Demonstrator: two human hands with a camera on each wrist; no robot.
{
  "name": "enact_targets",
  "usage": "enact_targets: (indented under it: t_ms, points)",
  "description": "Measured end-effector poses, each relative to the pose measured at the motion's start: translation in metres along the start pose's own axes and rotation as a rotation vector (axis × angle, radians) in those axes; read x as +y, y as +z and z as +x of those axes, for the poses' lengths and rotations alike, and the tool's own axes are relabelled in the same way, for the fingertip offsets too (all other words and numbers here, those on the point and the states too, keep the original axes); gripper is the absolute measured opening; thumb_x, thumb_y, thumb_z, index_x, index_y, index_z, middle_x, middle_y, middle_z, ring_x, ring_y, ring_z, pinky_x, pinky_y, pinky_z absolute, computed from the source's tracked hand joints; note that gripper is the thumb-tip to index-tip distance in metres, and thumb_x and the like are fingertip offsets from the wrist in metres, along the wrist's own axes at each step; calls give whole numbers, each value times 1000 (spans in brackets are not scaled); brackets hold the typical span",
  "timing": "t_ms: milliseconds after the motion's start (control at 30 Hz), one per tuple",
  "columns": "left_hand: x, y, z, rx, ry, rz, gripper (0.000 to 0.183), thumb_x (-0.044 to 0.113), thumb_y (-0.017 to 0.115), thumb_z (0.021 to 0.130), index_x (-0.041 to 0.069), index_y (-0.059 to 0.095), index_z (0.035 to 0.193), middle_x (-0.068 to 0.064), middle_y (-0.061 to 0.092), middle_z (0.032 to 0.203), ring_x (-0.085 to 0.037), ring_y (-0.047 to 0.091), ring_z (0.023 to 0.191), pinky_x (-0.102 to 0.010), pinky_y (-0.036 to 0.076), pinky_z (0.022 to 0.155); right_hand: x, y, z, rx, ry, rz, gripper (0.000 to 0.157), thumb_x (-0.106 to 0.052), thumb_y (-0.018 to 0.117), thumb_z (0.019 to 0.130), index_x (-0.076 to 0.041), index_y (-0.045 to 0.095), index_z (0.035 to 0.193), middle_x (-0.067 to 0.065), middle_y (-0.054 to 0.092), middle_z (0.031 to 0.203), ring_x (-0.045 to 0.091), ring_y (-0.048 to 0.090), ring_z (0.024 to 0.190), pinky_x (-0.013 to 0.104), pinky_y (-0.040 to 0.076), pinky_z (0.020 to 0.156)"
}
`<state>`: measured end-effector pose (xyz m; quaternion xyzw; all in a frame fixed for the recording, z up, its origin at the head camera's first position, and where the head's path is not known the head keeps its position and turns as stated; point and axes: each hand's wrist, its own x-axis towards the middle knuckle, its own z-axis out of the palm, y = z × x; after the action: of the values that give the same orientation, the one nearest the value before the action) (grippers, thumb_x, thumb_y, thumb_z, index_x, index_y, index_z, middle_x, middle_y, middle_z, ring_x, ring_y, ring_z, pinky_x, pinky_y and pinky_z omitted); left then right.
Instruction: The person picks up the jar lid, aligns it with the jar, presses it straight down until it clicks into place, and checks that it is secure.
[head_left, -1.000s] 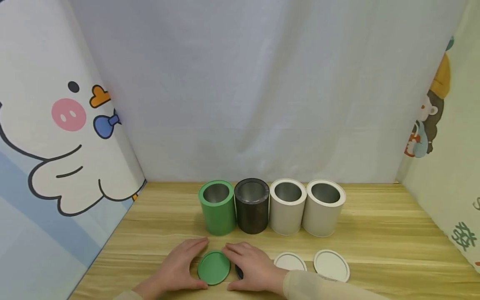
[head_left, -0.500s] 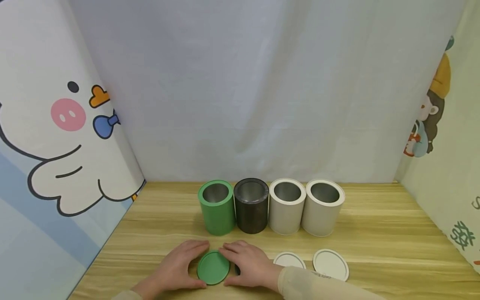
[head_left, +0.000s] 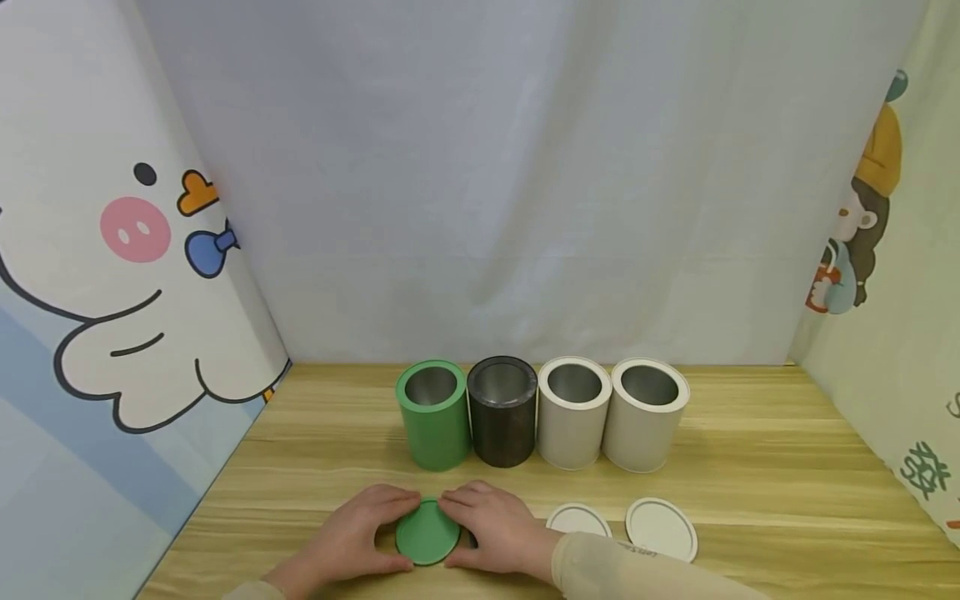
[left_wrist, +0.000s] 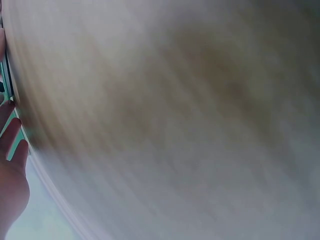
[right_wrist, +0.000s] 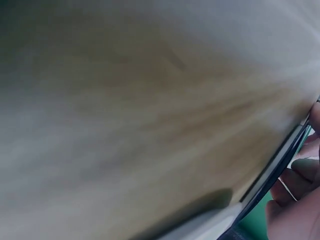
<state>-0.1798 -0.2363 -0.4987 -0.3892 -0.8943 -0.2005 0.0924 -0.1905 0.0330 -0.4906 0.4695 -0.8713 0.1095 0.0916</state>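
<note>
A round green lid (head_left: 427, 533) lies between both hands in the head view. My left hand (head_left: 358, 533) holds its left side, fingers at the far rim and thumb at the near rim. On the opposite side my right hand (head_left: 497, 529) grips the rim the same way. A dark lid (head_left: 473, 540) shows only as a sliver, mostly covered by the right hand. Behind the hands stands an open green canister (head_left: 438, 437). The left wrist view catches my left fingers (left_wrist: 15, 145) at its left edge, and my right fingers (right_wrist: 295, 185) appear at the right wrist view's right edge.
An open black canister (head_left: 505, 433) and two open white canisters (head_left: 572, 437) (head_left: 643, 437) continue the row. Two white lids (head_left: 579, 520) (head_left: 662, 530) lie on the wooden table (head_left: 787, 475); the right sleeve overlaps the nearer parts of both. A pale curtain (head_left: 525, 208) closes off the back.
Both hands have closed in on the green lid until their fingers reach its rim. The lid has shifted slightly up in the head view. Canisters and white lids stay put.
</note>
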Motion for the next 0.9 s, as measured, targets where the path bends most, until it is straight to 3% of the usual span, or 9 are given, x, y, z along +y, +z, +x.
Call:
enact_targets:
  t_ms: [467,900]
  points:
    - [1,-1,2,-43,-21,-24,70,57,75,81,4,67,127,-1,63,128,-19,58,116,-42,51,94,-3,-1,3,-43,67,24,63,-51,72,87,-11,62,135,0,60,135,14,52,123,25,46,97]
    - [0,-1,3,-87,-89,-72,73,59,74,80,4,67,128,1,62,129,-19,56,118,-41,50,96,-5,-3,3,-61,111,97,63,-49,74,86,-12,62,135,-1,59,135,13,51,124,25,47,97]
